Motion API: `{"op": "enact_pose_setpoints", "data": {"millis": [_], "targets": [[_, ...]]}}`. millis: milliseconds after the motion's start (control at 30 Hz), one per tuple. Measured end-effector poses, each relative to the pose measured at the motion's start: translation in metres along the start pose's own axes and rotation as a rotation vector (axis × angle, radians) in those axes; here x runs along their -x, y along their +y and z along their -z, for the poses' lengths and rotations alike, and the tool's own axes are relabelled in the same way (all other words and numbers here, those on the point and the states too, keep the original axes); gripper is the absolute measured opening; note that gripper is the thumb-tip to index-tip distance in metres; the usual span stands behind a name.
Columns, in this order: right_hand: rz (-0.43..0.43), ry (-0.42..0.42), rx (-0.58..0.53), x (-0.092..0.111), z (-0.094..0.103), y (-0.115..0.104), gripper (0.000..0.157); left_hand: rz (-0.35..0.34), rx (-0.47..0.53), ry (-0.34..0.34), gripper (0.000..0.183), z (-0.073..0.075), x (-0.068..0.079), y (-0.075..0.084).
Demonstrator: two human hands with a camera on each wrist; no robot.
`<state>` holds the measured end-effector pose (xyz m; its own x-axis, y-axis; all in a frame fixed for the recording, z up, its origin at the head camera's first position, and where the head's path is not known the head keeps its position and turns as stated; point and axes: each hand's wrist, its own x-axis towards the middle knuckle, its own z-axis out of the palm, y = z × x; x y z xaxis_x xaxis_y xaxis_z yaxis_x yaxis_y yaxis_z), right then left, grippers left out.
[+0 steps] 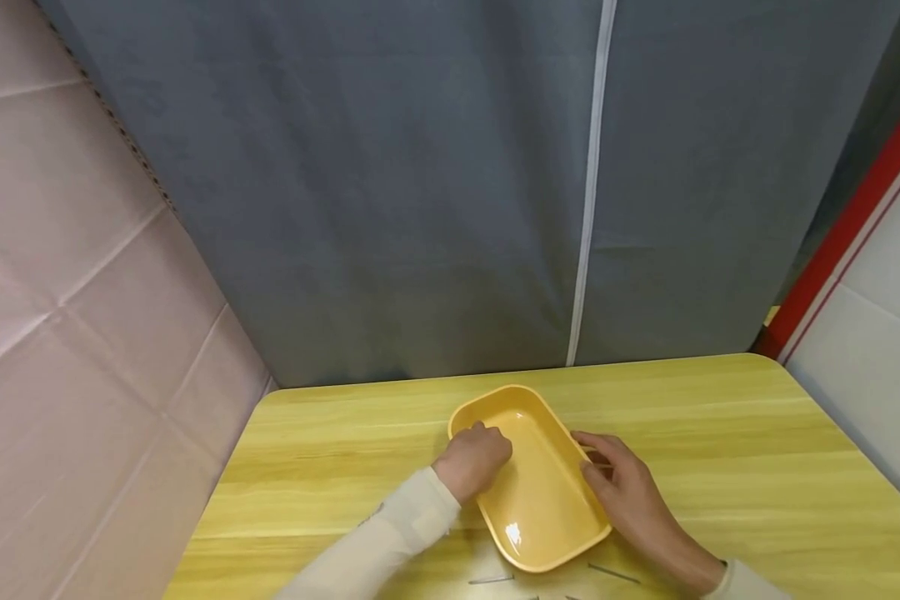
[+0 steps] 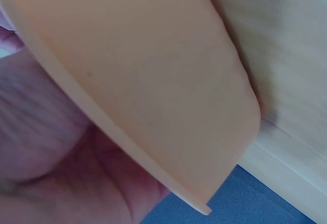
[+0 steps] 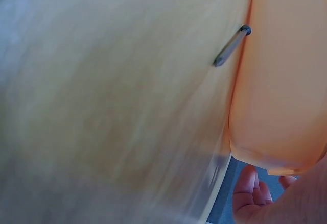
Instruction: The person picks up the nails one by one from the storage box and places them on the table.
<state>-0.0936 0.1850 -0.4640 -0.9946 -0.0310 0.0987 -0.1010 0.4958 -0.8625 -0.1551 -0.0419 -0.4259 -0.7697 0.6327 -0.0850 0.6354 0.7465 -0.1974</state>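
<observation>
A glossy yellow rectangular tray [image 1: 547,508] with rounded corners sits at an angle on the table. Over its left rim reaches my left hand [image 1: 474,458], fingers bent down inside it. The tray's outer wall [image 2: 153,81] fills much of the left wrist view, with the palm behind the rim; I cannot tell whether these fingers hold anything. My right hand [image 1: 630,492] grips the right rim, its thumb and fingertips close to a narrow side loop. In the right wrist view, the curved fingers [image 3: 250,191] show past the end of the tray [image 3: 281,81].
A thin metal screw-like piece [image 3: 232,45] with a dark head lies beside the tray. Several similar slim pieces, such as a dark rod [image 1: 613,573], lie near the front of the wood-grain table [image 1: 720,442]. Behind stands a dark grey curtain [image 1: 420,208].
</observation>
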Motion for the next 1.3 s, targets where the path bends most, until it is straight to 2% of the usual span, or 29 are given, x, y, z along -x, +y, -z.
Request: {"op": "enact_pose_setpoints", "data": {"millis": [267, 500, 767, 933, 1133, 1300], "targets": [[-0.01, -0.004, -0.002, 0.0, 0.0, -0.001, 0.042, -0.057, -0.068, 0.055, 0.018, -0.006, -0.006, -0.004], [-0.02, -0.006, -0.001, 0.001, 0.0, -0.001, 0.042, -0.058, -0.189, 0.127, 0.014, -0.011, -0.009, -0.005], [-0.017, -0.002, 0.005, 0.002, 0.0, -0.001, 0.041, -0.025, -0.088, 0.142, 0.019, -0.013, -0.009, -0.007], [-0.015, 0.004, 0.018, 0.002, 0.001, 0.0, 0.041, -0.028, -0.056, 0.151, 0.018, -0.016, -0.01, -0.007], [0.003, 0.011, 0.028, 0.002, 0.001, 0.0, 0.041, -0.013, -0.057, 0.151, 0.017, -0.02, -0.012, -0.006], [0.01, 0.009, 0.035, 0.001, 0.002, -0.001, 0.04, -0.001, -0.106, 0.154, 0.015, -0.019, -0.012, -0.007]]}}
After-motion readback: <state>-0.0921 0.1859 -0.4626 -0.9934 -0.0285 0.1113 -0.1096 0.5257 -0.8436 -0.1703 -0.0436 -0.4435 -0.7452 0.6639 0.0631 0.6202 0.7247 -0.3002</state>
